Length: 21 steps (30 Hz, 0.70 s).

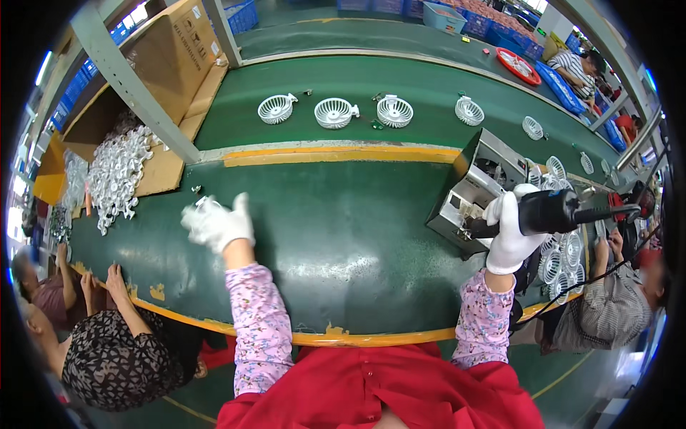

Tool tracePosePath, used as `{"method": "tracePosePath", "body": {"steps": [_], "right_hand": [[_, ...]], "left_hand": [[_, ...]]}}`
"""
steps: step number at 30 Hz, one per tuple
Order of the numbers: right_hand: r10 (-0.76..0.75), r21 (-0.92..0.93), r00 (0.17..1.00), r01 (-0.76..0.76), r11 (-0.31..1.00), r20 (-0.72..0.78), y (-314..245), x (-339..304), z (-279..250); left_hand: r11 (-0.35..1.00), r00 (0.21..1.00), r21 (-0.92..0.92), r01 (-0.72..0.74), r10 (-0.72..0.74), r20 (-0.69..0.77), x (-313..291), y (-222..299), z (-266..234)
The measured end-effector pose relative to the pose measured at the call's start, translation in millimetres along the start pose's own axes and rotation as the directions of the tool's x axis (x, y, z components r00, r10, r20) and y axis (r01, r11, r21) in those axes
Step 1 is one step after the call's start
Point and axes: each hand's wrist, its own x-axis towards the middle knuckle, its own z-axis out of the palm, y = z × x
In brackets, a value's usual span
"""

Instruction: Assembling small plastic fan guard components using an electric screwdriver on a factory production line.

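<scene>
White-gloved, the left grip (220, 223) is held over the left side of the green surface (343, 236), thumb spread from the fingers; whether anything is pinched in it cannot be told. A small piece (196, 189) is seen just beyond its fingertips. By the right grip (509, 232), a corded black power tool (547, 213) is firmly wrapped, lying nearly level, its nose turned left by the near side of a metal fixture (477, 184). White slotted rounds (334, 112) are spread along the far belt (236, 100), and more are stacked to the right of the fixture. The step seems to be the handling of small parts with the tool at the ready. For this, small parts are best taken singly by the edges, the nose held clear of the fixture until a part is squarely seated, and the cord (607, 212) left slack.
</scene>
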Motion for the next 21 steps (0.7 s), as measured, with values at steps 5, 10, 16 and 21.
{"method": "tracePosePath", "body": {"steps": [5, 10, 16, 21], "right_hand": [[0.21, 0.085, 0.974, -0.217, 0.973, 0.085, -11.4, -14.2, 12.1], [0.17, 0.135, 0.976, -0.188, 0.973, 0.134, -19.3, -26.8, 23.0], [0.18, 0.266, 0.952, -0.246, 0.932, 0.249, -6.2, -41.8, 25.5], [0.252, 0.233, 0.94, -0.304, 0.924, 0.229, 17.2, -56.2, 25.1]], "left_hand": [[0.939, 0.987, -0.312, 0.145, -0.114, 0.115, 35.2, -52.9, 32.0], [0.686, 0.73, -0.332, -0.648, 0.683, -0.015, -3.7, -4.8, 51.6], [0.123, 0.171, -0.65, -0.75, 0.985, -0.012, -103.9, 48.0, 34.4], [0.051, 0.089, -0.674, -0.737, 0.996, -0.023, -129.4, 50.8, 31.6]]}}
